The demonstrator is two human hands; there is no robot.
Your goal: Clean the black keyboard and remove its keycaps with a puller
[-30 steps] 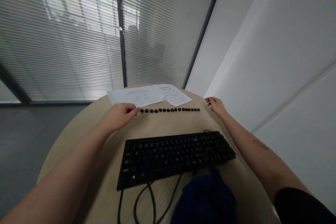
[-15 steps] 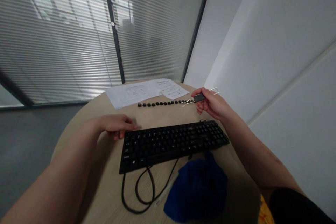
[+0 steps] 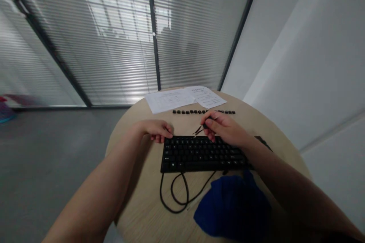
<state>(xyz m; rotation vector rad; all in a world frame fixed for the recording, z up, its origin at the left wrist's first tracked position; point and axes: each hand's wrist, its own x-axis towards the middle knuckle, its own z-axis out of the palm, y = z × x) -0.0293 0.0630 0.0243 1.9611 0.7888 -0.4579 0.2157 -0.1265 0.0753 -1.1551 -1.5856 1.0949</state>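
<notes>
A black keyboard lies on the round wooden table, its keys facing up. My left hand is at its far left corner, fingers curled and thumb against the edge. Above the keyboard's back rows, my right hand is closed around the dark handle of a keycap puller. The puller's wire ends point down and left over the top keys; whether they touch a key I cannot tell. Behind it runs a row of small black keycaps, partly hidden by my right hand.
Printed paper sheets lie at the table's far edge. A dark blue cloth or bag sits in front of the keyboard, beside the looped black cable. Beyond the table stand a glass partition with blinds and a white wall.
My right hand has brought the keycap puller from the right end of the keycap row to over the keyboard. My left hand has moved onto the keyboard's corner. The view has turned left.
</notes>
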